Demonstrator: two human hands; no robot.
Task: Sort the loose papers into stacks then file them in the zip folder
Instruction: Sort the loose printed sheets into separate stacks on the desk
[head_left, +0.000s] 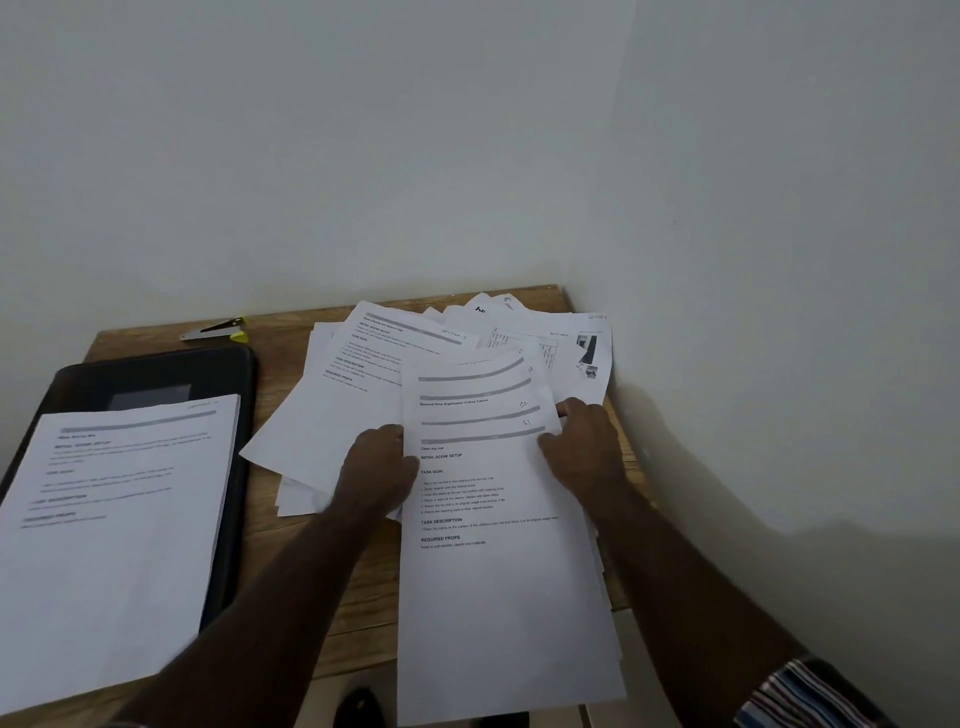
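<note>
**Wooden table and what is lying on it**

A wooden table (291, 525) is sitting in a wall corner. Left of the left hand (376, 467), a black zip folder (156, 374) is lying flat. Beyond the hands, loose papers (332, 415) are spreading out, and a stapler (215, 330) is resting far left.
</note>
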